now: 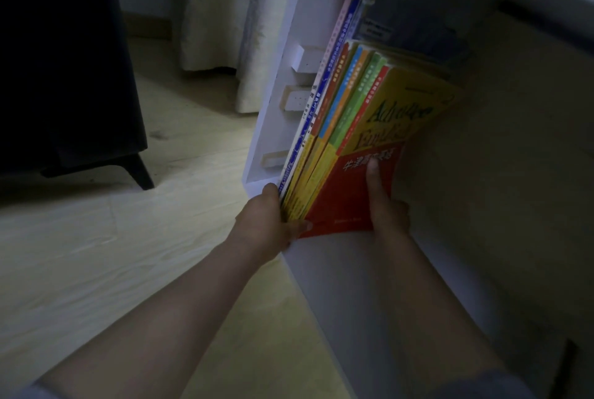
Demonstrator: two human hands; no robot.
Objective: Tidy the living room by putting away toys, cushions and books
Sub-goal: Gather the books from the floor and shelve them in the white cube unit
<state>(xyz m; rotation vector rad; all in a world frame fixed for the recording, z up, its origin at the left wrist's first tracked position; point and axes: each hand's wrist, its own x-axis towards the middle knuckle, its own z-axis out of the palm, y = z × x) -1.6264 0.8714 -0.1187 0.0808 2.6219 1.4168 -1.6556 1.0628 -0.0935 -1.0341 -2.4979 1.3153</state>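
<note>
Left hand [266, 222] grips the lower spine corner of glossy paperback books [347, 128]. Right hand [390, 212] clasps the red-and-yellow front cover, thumb flat on it. Books lean inside a smooth white shelf [276, 132]. Beyond: pale wood-grain floor [96, 238], pleated cream curtain [218, 13].

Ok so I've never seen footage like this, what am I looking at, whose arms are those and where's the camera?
There is no machine here. The one picture comes from a camera worn on a person's head, looking down, so the two bare arms are the wearer's own. The left hand grips the near end of a row of books, which lean inside a white shelf unit standing on a wooden floor. The right hand lays one straight digit on the red and yellow cover of the nearest book; it is too dark to tell whether its other fingers curl round it. Behind are a curtain and a dark piece of furniture.
</note>
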